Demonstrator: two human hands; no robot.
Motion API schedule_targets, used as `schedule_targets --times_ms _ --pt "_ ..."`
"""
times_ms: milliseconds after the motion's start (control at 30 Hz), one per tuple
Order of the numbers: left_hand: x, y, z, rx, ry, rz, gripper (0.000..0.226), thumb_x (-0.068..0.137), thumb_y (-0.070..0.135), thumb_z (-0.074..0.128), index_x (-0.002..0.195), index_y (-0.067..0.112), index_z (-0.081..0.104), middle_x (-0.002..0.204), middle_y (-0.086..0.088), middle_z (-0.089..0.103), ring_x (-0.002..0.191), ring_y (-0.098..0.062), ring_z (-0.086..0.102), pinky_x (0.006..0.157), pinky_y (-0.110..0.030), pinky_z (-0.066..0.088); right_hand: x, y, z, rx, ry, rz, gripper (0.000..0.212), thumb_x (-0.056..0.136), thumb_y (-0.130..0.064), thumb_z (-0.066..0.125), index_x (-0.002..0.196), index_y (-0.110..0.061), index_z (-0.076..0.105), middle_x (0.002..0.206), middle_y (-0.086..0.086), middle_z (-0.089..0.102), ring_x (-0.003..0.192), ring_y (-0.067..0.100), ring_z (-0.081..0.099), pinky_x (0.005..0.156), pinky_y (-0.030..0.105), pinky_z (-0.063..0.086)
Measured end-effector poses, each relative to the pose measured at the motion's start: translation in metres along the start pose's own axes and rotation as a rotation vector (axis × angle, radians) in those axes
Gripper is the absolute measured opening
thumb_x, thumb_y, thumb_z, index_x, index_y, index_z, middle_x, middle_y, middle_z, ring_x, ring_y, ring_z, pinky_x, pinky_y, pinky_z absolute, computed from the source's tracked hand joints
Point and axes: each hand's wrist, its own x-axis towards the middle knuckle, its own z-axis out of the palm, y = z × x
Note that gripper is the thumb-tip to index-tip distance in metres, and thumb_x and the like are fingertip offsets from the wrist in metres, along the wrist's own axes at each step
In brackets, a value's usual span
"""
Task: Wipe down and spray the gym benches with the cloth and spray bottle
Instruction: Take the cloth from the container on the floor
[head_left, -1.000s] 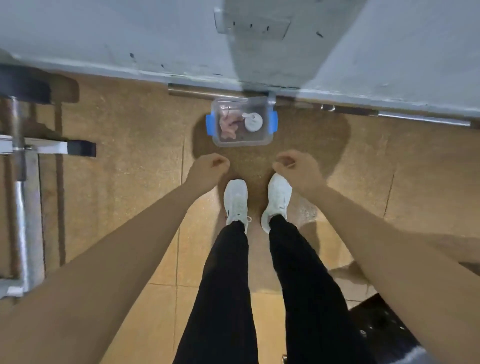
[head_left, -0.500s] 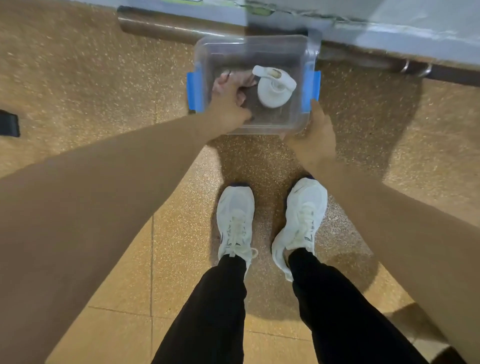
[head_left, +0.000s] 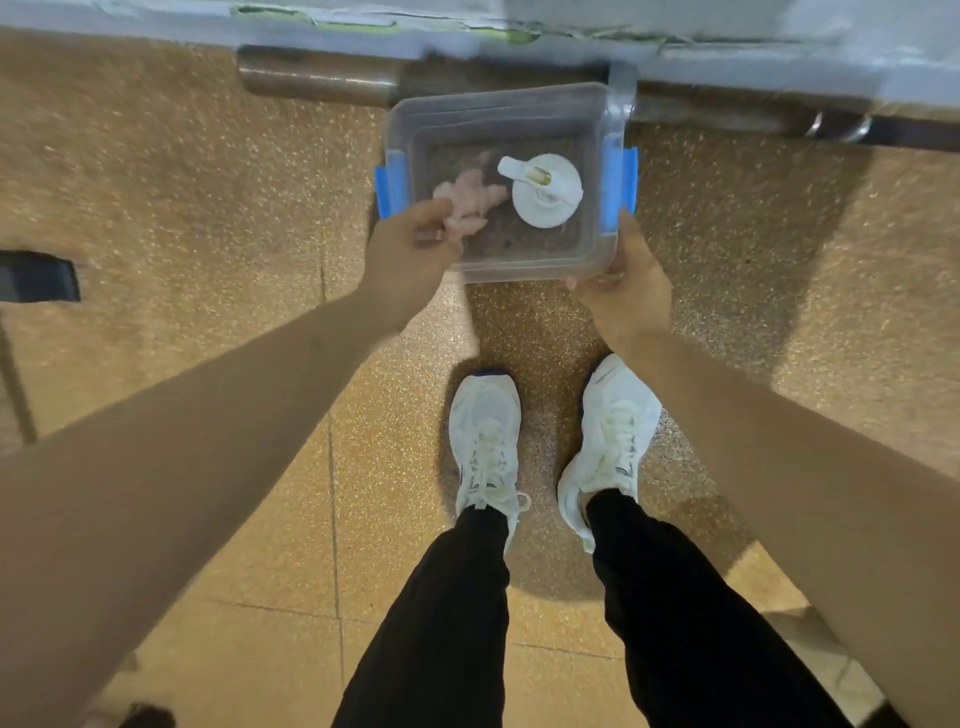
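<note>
A clear plastic box (head_left: 498, 106) with blue side clips sits on the floor by the wall. Inside it stands a white spray bottle (head_left: 545, 192), seen from above, and beside it lies a crumpled pink cloth (head_left: 470, 200). My left hand (head_left: 410, 254) is at the box's near left corner, its fingers closed on the edge of the pink cloth. My right hand (head_left: 623, 280) holds the box's near right corner by the wall, thumb against the side.
My two white shoes (head_left: 488, 436) stand on speckled tan floor tiles just in front of the box. A metal bar (head_left: 317, 80) lies along the base of the grey wall. A black bench foot (head_left: 39, 280) shows at the left edge.
My left hand has drawn back from deep inside the box to its near left corner, pulling the pink cloth with it. My right hand stays on the near right corner.
</note>
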Motion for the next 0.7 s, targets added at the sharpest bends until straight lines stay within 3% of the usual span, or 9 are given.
schedule_targets --times_ms 100,167,300,400,467,567,633,700 --pt "-0.047 0.015 -0.016 -0.064 0.007 0.067 0.042 0.094 0.003 0.072 0.135 0.005 0.062 0.119 -0.007 0.068 0.095 -0.010 0.066 0.083 -0.019 0.057 -0.015 -0.007 -0.007 -0.070 -0.030 0.005 0.071 0.080 -0.031 0.079 0.144 -0.027 0.048 0.117 0.005 0.064 0.101 0.020 0.062 0.093 0.045 0.056" --pt "-0.078 0.027 -0.026 -0.075 0.017 0.098 0.040 0.089 -0.003 0.074 0.128 0.005 0.067 0.113 -0.007 0.071 0.095 -0.011 0.069 0.084 -0.020 0.057 -0.037 -0.020 -0.014 -0.060 -0.067 0.031 0.059 0.083 -0.028 0.077 0.138 -0.024 0.056 0.120 0.008 0.059 0.101 0.021 0.059 0.096 0.043 0.054" --pt "-0.145 0.057 -0.041 -0.056 0.004 0.126 0.034 0.080 -0.003 0.082 0.109 0.012 0.072 0.103 0.000 0.074 0.093 -0.006 0.072 0.089 -0.027 0.059 -0.100 -0.058 -0.033 0.196 -0.208 -0.045 0.056 0.083 -0.017 0.081 0.135 -0.023 0.060 0.123 -0.003 0.060 0.097 0.016 0.066 0.088 0.027 0.054" --pt "-0.192 0.083 -0.049 -0.059 -0.005 0.156 0.028 0.077 0.001 0.086 0.094 0.008 0.066 0.088 0.004 0.066 0.083 -0.006 0.066 0.079 -0.021 0.057 -0.146 -0.087 -0.054 0.279 -0.263 -0.228 0.064 0.082 -0.011 0.082 0.139 -0.023 0.055 0.123 -0.023 0.052 0.116 0.013 0.057 0.097 0.034 0.054" --pt "-0.221 0.101 -0.051 -0.052 -0.016 0.188 0.026 0.078 0.001 0.086 0.086 0.009 0.062 0.077 0.004 0.058 0.073 -0.007 0.056 0.071 -0.016 0.052 -0.173 -0.101 -0.070 0.300 -0.285 -0.316 0.056 0.083 -0.014 0.082 0.133 -0.023 0.060 0.125 -0.028 0.050 0.125 0.014 0.053 0.101 0.042 0.052" --pt "-0.264 0.131 -0.056 -0.040 -0.084 0.203 0.024 0.079 -0.004 0.082 0.089 0.008 0.063 0.081 0.004 0.061 0.079 -0.010 0.060 0.074 -0.017 0.053 -0.212 -0.114 -0.098 0.306 -0.290 -0.264 0.026 0.083 -0.017 0.083 0.102 -0.023 0.066 0.130 -0.014 0.057 0.124 0.015 0.055 0.098 0.046 0.053" --pt "-0.294 0.152 -0.061 -0.043 -0.126 0.203 0.024 0.080 -0.005 0.079 0.098 0.005 0.066 0.093 0.003 0.069 0.091 -0.016 0.067 0.080 -0.022 0.057 -0.244 -0.117 -0.120 0.315 -0.273 -0.192 0.022 0.083 -0.016 0.082 0.087 -0.014 0.061 0.115 0.003 0.068 0.106 0.021 0.064 0.092 0.049 0.053" --pt "-0.322 0.172 -0.066 -0.038 -0.143 0.198 0.028 0.081 -0.009 0.073 0.100 0.010 0.069 0.098 0.000 0.072 0.095 -0.023 0.069 0.081 -0.031 0.061 -0.280 -0.119 -0.144 0.345 -0.238 -0.139 0.025 0.083 -0.009 0.079 0.078 -0.004 0.054 0.095 0.015 0.068 0.088 0.024 0.063 0.086 0.045 0.053"
